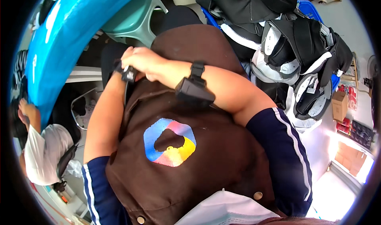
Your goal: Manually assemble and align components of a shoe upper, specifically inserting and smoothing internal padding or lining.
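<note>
Hands [143, 61] overlap by left wrist's black device [129, 74] | left mostly hidden

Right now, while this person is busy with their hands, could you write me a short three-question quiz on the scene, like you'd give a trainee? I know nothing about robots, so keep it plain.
1. Multiple choice. The person's right hand is resting over:
A. the colourful emblem on the apron
B. the left wrist
C. the pale face mask

2. True or false. The plastic seat beyond the hands is red.

3. Short answer. What colour is the basket that the black-and-white padded items are heaped on?

Key:
1. B, the left wrist.
2. False; it is green.
3. Blue.
</note>
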`<state>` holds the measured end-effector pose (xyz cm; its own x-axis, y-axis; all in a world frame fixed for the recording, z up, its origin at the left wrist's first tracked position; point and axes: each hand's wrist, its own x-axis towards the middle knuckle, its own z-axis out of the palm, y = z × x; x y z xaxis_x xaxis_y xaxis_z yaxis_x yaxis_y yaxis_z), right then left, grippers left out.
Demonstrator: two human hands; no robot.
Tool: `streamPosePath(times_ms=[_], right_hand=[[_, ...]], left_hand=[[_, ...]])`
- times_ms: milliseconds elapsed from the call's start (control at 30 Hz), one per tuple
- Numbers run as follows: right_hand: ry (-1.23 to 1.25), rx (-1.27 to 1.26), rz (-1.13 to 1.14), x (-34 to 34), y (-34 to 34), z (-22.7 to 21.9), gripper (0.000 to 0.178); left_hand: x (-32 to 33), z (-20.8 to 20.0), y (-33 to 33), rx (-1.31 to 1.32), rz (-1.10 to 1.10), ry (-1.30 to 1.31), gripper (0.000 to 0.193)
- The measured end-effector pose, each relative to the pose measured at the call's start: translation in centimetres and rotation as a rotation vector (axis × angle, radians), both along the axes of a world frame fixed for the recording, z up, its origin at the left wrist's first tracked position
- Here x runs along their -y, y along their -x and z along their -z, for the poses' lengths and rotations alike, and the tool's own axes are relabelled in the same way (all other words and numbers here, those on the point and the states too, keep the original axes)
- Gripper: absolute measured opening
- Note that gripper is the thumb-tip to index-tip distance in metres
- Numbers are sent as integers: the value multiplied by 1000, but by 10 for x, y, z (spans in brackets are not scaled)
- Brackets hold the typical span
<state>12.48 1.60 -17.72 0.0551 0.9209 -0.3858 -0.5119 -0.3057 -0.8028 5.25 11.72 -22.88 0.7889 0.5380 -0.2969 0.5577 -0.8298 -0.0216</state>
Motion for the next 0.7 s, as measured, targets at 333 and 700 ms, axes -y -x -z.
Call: streamPosePath(times_ms=[333,700], right_hand=[[43,-132,25,-13,-54,4,9],[-397,-471,-331,16,-61,-5,6]], left_hand=[[-39,29,-22,41,-77,226,27],[2,-76,-41,1266,-1021,1172,12]])
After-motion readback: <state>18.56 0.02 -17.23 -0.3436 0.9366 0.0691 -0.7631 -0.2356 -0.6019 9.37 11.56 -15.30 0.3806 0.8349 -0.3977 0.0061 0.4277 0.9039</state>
